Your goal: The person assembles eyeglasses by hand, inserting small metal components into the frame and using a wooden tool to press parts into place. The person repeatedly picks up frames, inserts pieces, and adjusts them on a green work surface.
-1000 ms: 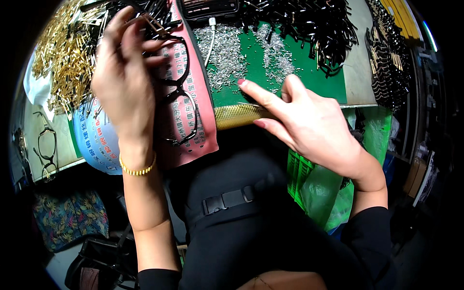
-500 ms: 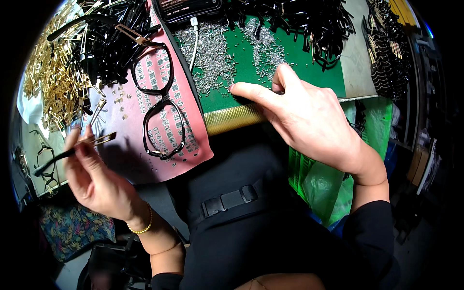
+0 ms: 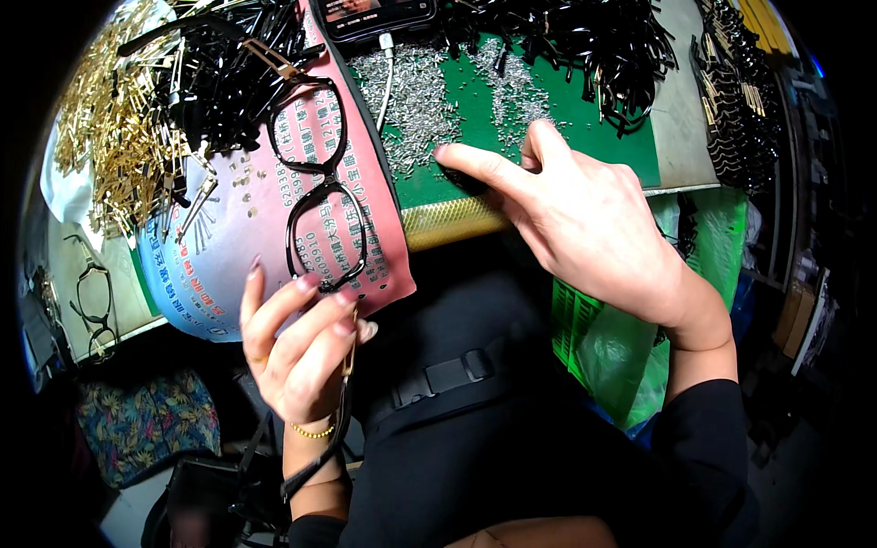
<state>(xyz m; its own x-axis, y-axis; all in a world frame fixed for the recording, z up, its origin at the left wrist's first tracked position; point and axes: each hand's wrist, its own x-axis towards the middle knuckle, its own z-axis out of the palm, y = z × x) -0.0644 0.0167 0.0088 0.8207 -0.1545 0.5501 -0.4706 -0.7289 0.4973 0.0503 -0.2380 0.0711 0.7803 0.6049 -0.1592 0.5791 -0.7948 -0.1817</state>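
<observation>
My left hand pinches a loose black glasses temple near its gold-coloured hinge end, and the dark arm hangs down past my wrist. The fingertips are right at the near end of a black glasses front, whose lower rim they partly cover. That front lies on a pink and blue printed sheet, and another temple extends from its far end. With one digit stretched out, my right hand touches the near edge of a heap of tiny silver screws. Its other fingers curl under, and the palm is hidden.
Gold metal pieces and black temples are heaped at left; more black temples lie far right. A phone with a white cable sits at the back. Another glasses front lies far left. Green bags hang below the table's right edge.
My left hand has come right, bringing the temple to the near end of the glasses front; the temple now points downward. My right hand stays at the screws. The view has shifted slightly.
</observation>
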